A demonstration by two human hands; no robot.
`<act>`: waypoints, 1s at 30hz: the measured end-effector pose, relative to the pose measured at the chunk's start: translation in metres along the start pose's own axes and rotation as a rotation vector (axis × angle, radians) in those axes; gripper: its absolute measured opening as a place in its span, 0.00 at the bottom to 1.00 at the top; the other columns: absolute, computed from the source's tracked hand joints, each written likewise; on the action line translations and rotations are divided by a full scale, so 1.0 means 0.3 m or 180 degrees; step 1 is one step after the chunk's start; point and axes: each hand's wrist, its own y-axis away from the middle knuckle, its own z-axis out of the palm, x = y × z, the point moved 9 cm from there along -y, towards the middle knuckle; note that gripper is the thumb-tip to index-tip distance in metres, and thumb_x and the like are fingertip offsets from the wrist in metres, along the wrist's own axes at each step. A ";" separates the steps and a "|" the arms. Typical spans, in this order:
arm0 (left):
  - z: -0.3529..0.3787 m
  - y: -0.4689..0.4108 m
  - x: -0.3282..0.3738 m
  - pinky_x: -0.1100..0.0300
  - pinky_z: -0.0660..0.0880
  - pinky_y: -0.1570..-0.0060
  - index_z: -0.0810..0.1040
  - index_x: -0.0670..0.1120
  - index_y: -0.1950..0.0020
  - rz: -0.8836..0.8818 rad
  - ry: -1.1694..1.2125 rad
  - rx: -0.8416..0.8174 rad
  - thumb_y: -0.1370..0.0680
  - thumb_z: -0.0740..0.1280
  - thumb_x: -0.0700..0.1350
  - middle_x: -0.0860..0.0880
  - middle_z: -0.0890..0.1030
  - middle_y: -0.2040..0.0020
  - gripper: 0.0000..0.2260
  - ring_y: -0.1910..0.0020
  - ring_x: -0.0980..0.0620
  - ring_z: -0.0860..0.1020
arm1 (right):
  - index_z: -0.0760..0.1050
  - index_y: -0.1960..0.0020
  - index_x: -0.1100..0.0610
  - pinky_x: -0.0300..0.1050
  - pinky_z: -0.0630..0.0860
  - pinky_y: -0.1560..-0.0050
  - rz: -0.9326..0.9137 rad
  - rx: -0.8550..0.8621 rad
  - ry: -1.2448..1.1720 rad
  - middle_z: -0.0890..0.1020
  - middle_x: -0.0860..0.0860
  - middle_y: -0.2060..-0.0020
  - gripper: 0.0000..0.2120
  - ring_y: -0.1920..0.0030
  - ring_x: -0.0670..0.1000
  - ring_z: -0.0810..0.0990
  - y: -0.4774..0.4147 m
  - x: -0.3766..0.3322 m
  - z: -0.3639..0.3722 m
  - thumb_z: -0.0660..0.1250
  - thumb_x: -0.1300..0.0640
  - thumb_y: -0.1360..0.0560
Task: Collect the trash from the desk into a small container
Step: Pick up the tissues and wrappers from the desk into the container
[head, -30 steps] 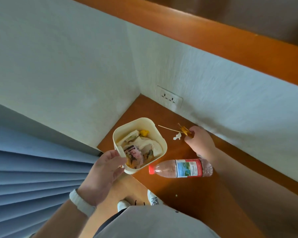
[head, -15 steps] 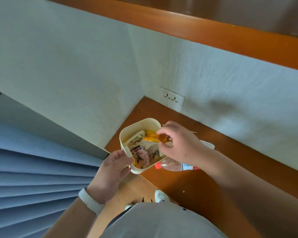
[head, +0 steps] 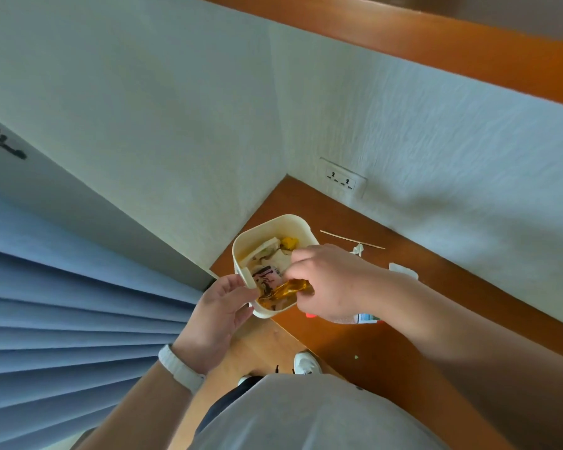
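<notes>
Gripping the near-left corner of the small cream container (head: 275, 228), the left hand (head: 220, 306) has its thumb laid against the tab on the rim and its fingers curled around the outer wall. A white wristband (head: 179, 368) sits on that wrist. The container is at the front-left corner of the wooden desk (head: 355, 339), partly overhanging the edge.

The right hand (head: 333, 282) is over the container's right half, fingers bent and pinched closed on an amber-coloured crumpled wrapper (head: 285, 291). The wrapper lies across the near rim, on top of the trash already inside: a pink printed packet (head: 267, 277), white paper scraps and a yellow piece (head: 289, 243) at the far side.

The right forearm covers most of a plastic bottle (head: 368, 318); only a red cap edge and part of the label show beneath the wrist.

Behind the hand, on the desk, lie a thin wooden stick (head: 351, 239), a small white scrap (head: 358, 249) touching or just beside it, and a white torn piece (head: 403, 270) near the wall. A wall socket (head: 342, 182) is set above the desk's rear corner.
</notes>
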 end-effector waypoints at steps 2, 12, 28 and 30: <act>0.014 -0.004 -0.002 0.53 0.79 0.43 0.78 0.41 0.38 0.0027 -0.0002 -0.0026 0.20 0.68 0.38 0.40 0.85 0.41 0.11 0.40 0.44 0.83 | 0.81 0.48 0.52 0.48 0.77 0.54 -0.0051 -0.0029 -0.0022 0.76 0.45 0.57 0.11 0.56 0.48 0.74 -0.007 -0.010 0.005 0.63 0.52 0.27; 0.073 -0.027 0.040 0.52 0.78 0.40 0.78 0.43 0.40 0.0128 -0.0241 -0.0009 0.20 0.68 0.38 0.41 0.82 0.40 0.09 0.38 0.44 0.81 | 0.79 0.43 0.54 0.35 0.73 0.51 0.1003 0.1295 -0.0516 0.78 0.42 0.51 0.10 0.51 0.41 0.77 0.214 0.293 -0.155 0.65 0.56 0.24; 0.137 -0.024 0.066 0.47 0.78 0.36 0.78 0.43 0.40 0.0149 -0.0560 -0.0039 0.20 0.69 0.39 0.40 0.83 0.40 0.10 0.38 0.43 0.81 | 0.74 0.40 0.53 0.42 0.76 0.57 0.3166 0.0520 -0.0527 0.80 0.50 0.48 0.19 0.51 0.48 0.79 0.487 0.930 0.248 0.71 0.47 0.28; 0.137 -0.017 0.075 0.45 0.76 0.34 0.79 0.44 0.39 0.0197 -0.0622 -0.0038 0.20 0.68 0.40 0.41 0.83 0.40 0.10 0.38 0.43 0.81 | 0.74 0.53 0.54 0.45 0.77 0.63 0.3052 0.0539 -0.0425 0.80 0.49 0.57 0.10 0.59 0.49 0.79 0.471 0.934 0.245 0.68 0.49 0.27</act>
